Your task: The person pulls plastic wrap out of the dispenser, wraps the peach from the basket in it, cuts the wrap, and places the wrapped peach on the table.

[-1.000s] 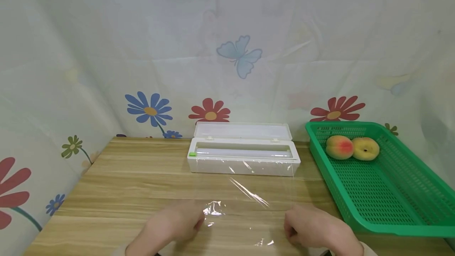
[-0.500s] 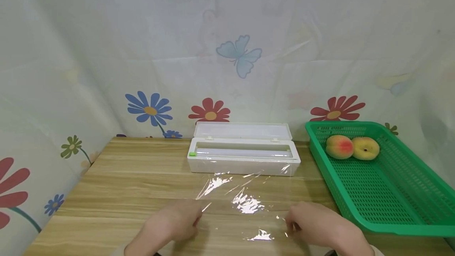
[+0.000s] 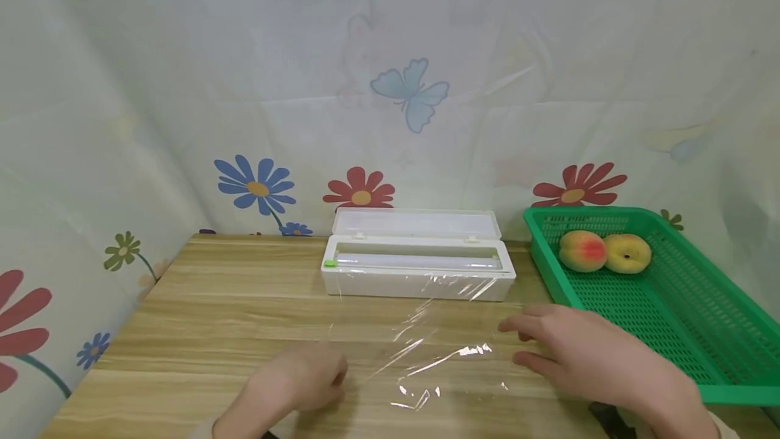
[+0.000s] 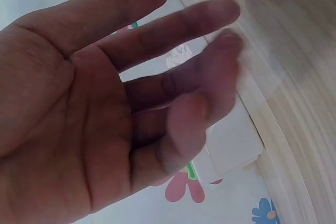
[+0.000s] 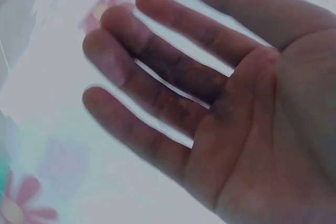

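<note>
A clear sheet of cling film (image 3: 420, 358) runs from the white cling film dispenser (image 3: 417, 284) toward the front of the table. My left hand (image 3: 305, 374) stays by the sheet's left front part; in the left wrist view its fingers (image 4: 173, 30) curl loosely, with a gap between thumb and index finger. Whether film clings to those fingertips is unclear. To the right of the sheet, my right hand (image 3: 585, 351) hovers in front of the green basket, fingers (image 5: 147, 61) extended and spread, holding nothing. The dispenser's lid (image 3: 417, 224) stands raised, with a pale roll (image 3: 420, 262) inside.
At the right, the green basket (image 3: 563, 300) carries two peaches, one red-blushed peach (image 3: 583, 251) and one flat yellow peach (image 3: 627, 253). A patterned curtain (image 3: 274, 87) hangs behind the wooden table (image 3: 201, 317). The dispenser has a small green slider (image 3: 330, 263).
My right hand has left the film, moving right and up while its fingers opened. My left hand has barely shifted in the head view. The film's shiny creases have changed shape.
</note>
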A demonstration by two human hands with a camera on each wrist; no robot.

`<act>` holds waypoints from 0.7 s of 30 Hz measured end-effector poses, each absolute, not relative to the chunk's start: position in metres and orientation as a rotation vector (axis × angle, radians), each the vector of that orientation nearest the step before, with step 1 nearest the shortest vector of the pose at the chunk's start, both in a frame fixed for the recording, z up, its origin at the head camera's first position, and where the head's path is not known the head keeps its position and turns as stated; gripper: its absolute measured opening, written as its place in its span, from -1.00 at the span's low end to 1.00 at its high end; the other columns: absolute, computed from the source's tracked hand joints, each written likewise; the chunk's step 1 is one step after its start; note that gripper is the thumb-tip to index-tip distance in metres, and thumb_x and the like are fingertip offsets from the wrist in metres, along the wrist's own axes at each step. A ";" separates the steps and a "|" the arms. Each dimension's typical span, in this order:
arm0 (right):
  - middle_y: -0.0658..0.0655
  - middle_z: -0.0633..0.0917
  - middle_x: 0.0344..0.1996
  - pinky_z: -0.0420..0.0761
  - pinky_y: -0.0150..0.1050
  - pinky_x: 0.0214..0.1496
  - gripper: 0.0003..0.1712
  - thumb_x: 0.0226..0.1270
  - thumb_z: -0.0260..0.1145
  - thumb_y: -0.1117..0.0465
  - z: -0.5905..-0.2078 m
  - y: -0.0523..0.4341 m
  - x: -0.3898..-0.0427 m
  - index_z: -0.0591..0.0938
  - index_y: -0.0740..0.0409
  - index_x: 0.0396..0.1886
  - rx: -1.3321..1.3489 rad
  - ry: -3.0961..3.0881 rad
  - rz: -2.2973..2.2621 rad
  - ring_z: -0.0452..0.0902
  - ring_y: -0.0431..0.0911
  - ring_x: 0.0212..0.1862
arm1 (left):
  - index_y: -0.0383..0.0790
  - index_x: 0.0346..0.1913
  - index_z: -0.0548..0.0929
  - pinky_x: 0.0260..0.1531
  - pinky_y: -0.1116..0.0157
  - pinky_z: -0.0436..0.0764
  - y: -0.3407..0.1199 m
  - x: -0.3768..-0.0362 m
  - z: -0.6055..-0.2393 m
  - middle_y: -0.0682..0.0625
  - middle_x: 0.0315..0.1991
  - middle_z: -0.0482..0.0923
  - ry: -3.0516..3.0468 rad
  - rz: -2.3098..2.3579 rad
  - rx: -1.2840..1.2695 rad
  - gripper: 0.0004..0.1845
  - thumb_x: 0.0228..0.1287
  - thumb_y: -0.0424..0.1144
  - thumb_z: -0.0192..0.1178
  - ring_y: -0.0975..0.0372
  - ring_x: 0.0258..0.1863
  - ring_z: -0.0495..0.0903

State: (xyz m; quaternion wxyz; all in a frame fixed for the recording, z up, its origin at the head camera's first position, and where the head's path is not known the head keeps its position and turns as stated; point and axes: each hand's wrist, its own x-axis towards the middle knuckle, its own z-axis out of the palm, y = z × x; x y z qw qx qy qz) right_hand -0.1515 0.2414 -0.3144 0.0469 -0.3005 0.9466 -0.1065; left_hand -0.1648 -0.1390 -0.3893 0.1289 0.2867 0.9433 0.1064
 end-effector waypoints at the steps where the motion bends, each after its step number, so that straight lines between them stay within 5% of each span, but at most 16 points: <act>1: -0.26 0.66 -0.09 0.67 -0.22 -0.18 -0.61 0.35 0.47 0.02 -0.306 0.245 -0.154 0.69 -0.10 0.14 -0.928 2.896 -0.324 0.57 -0.34 -0.17 | -0.04 -0.61 0.51 -0.56 0.32 0.43 -0.139 -0.165 -0.389 0.19 -0.63 0.39 2.740 0.315 0.837 -0.66 0.18 -0.24 0.46 0.33 -0.62 0.35; 12: -0.24 0.63 -0.40 0.58 -0.28 -0.32 -0.77 0.35 0.49 0.15 -0.249 0.290 -0.211 0.72 0.03 -0.04 -0.870 3.080 -0.330 0.54 -0.33 -0.36 | -0.06 -0.53 0.45 -0.55 0.31 0.44 -0.138 -0.166 -0.389 0.18 -0.59 0.37 2.767 0.319 0.864 -0.65 0.16 -0.21 0.48 0.32 -0.60 0.35; 21: 0.04 0.70 -0.33 0.66 0.06 -0.16 -0.76 0.28 0.45 0.34 -0.265 0.327 -0.272 0.68 0.41 -0.13 -0.636 3.085 -0.283 0.60 -0.03 -0.28 | -0.07 -0.59 0.45 -0.62 0.34 0.39 -0.137 -0.166 -0.389 0.17 -0.66 0.35 2.775 0.332 0.862 -0.61 0.21 -0.19 0.47 0.34 -0.66 0.32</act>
